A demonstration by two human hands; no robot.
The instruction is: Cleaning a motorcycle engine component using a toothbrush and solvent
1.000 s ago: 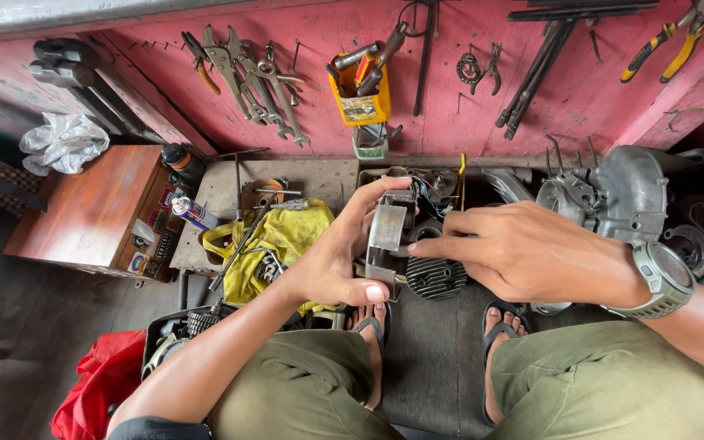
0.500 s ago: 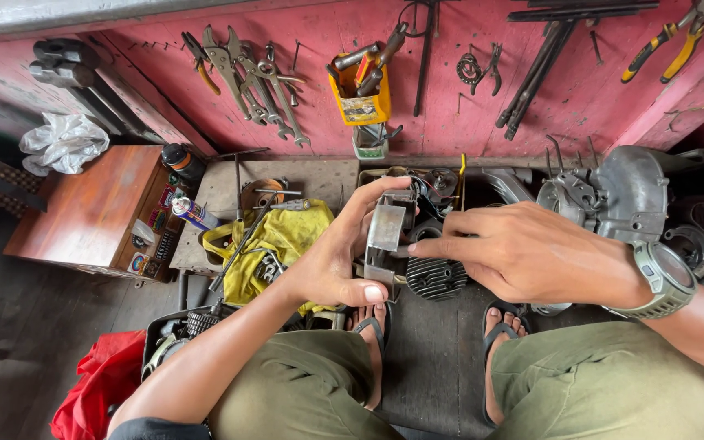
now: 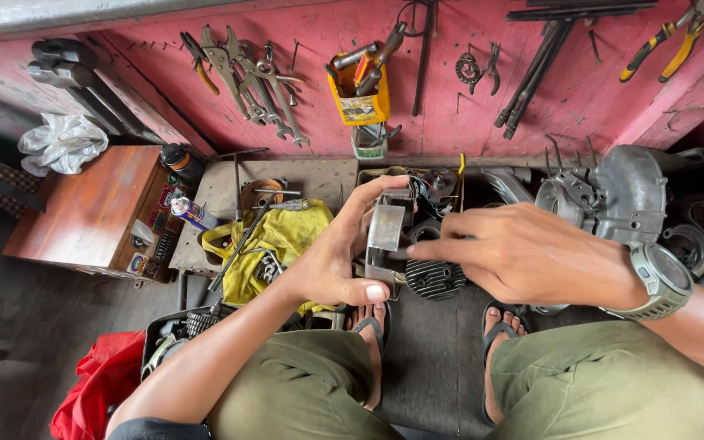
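You hold a small grey metal block [image 3: 386,232] upright in front of you, its long axis running roughly away from you toward the pink wall [image 3: 450,114], with one flat, shiny face turned up to the camera. Your left hand [image 3: 337,261] grips it from the left side: the fingers curl over its far top edge and the thumb lies along its near bottom edge, so the block sits clamped between them. Your right hand [image 3: 531,254] comes in from the right, loosely curled, with its fingertips [image 3: 417,251] touching the block's right edge; whether it pinches anything there, you cannot tell, since the fingers hide that side. The block hangs above the floor, just over a dark finned cylinder part [image 3: 436,279] that lies by your sandalled feet, and between your two knees. To the left of your left hand lies a yellow cloth [image 3: 287,236] with tools resting across it. On your right wrist sits a grey-green watch [image 3: 657,281], and beyond it rests a grey engine casing [image 3: 625,195].
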